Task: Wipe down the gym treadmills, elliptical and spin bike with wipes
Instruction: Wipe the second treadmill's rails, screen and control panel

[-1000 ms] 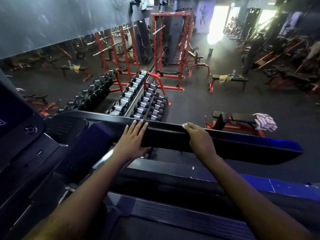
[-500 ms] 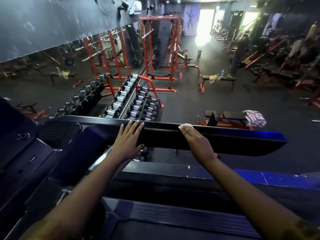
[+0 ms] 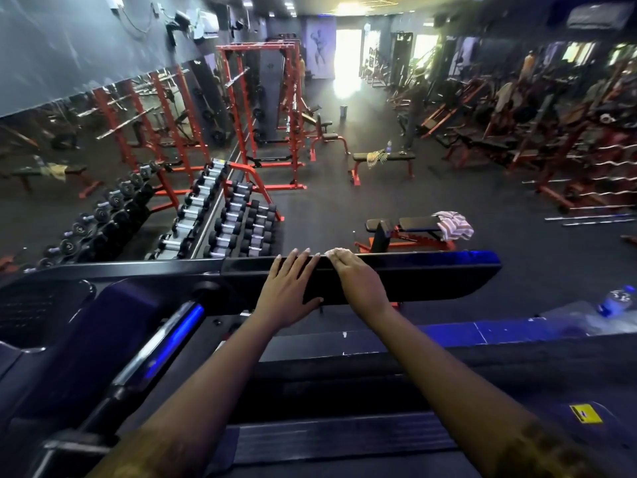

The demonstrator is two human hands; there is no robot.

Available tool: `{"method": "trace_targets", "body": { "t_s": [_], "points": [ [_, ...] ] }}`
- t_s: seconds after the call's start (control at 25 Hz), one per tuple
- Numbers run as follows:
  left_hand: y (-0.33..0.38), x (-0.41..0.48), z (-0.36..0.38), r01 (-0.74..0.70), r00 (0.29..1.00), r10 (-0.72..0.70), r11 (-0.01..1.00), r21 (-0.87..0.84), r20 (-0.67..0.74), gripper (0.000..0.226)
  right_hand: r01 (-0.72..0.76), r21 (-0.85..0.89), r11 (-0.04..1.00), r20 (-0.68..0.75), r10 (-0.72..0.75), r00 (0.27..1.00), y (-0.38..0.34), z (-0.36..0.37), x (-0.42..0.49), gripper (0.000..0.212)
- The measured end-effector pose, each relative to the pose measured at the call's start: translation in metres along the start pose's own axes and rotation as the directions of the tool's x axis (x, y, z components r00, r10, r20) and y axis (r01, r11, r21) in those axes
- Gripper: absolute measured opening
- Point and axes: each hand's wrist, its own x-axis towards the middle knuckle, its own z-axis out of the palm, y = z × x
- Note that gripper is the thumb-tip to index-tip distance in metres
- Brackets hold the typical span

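Observation:
A black treadmill handrail (image 3: 431, 274) runs across the middle of the head view. My left hand (image 3: 287, 291) lies flat on it with fingers spread and straight. Just to its right, my right hand (image 3: 358, 284) presses a white wipe (image 3: 336, 251) onto the rail's top edge. Only a small bit of the wipe shows past my fingertips. The two hands almost touch. The treadmill belt (image 3: 344, 439) lies below my forearms.
The treadmill console (image 3: 41, 305) sits at the left. A water bottle (image 3: 617, 300) lies on the blue floor strip at the right. Beyond the rail stand a dumbbell rack (image 3: 238, 219), a bench (image 3: 413, 224) with a striped towel (image 3: 455, 225), and red racks.
My right hand has slid the wipe leftward along the rail, closing the gap to my left hand. My left hand has stayed flat on the rail.

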Motion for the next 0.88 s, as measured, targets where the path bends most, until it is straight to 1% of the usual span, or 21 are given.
{"method": "trace_targets", "body": {
  "t_s": [0.08, 0.24, 0.36, 0.4, 0.44, 0.52, 0.6, 0.64, 0.72, 0.8, 0.88],
  "points": [
    [-0.001, -0.002, 0.004, -0.018, 0.999, 0.019, 1.000, 0.021, -0.029, 0.082, -0.033, -0.022, 0.999, -0.037, 0.032, 0.999, 0.025, -0.010, -0.012, 0.047],
    [-0.003, -0.002, 0.008, -0.019, 0.998, 0.019, 1.000, -0.010, -0.061, 0.089, -0.153, -0.078, 0.985, -0.077, 0.147, 0.986, 0.076, -0.037, -0.038, 0.047],
    [-0.003, -0.003, 0.013, -0.016, 0.998, 0.013, 0.999, -0.035, -0.069, 0.091, -0.235, -0.076, 0.969, -0.124, 0.224, 0.967, 0.098, -0.057, -0.051, 0.047],
    [-0.003, -0.003, 0.013, -0.013, 0.998, 0.010, 0.999, -0.037, -0.068, 0.090, -0.233, -0.050, 0.971, -0.148, 0.224, 0.963, 0.095, -0.057, -0.048, 0.048],
    [-0.003, -0.003, 0.014, -0.009, 0.998, 0.006, 0.999, -0.039, -0.070, 0.090, -0.200, -0.020, 0.980, -0.164, 0.194, 0.967, 0.084, -0.054, -0.044, 0.048],
    [-0.002, -0.001, 0.011, 0.006, 0.997, -0.009, 0.999, -0.050, -0.072, 0.089, -0.077, 0.009, 0.997, -0.149, 0.077, 0.986, 0.055, -0.036, -0.036, 0.047],
    [0.003, 0.004, 0.008, 0.004, 0.998, -0.008, 0.998, -0.062, -0.068, 0.088, 0.012, 0.020, 1.000, -0.140, -0.009, 0.990, 0.035, -0.019, -0.033, 0.046],
    [0.008, 0.009, 0.007, -0.019, 0.998, 0.015, 0.998, -0.067, -0.064, 0.087, 0.026, 0.022, 0.999, -0.130, -0.022, 0.991, 0.034, -0.015, -0.034, 0.048],
    [0.024, 0.023, 0.006, -0.094, 0.994, 0.090, 0.993, -0.075, -0.058, 0.088, -0.007, -0.001, 1.000, -0.117, 0.007, 0.993, 0.053, -0.021, -0.041, 0.053],
    [0.044, 0.042, 0.002, -0.169, 0.985, 0.167, 0.981, -0.091, -0.034, 0.089, -0.103, -0.038, 0.994, -0.117, 0.098, 0.988, 0.080, -0.033, -0.048, 0.055],
    [0.067, 0.063, 0.000, -0.241, 0.970, 0.241, 0.966, -0.088, -0.017, 0.089, -0.204, -0.062, 0.977, -0.126, 0.195, 0.973, 0.105, -0.048, -0.056, 0.053]
  ]
}}
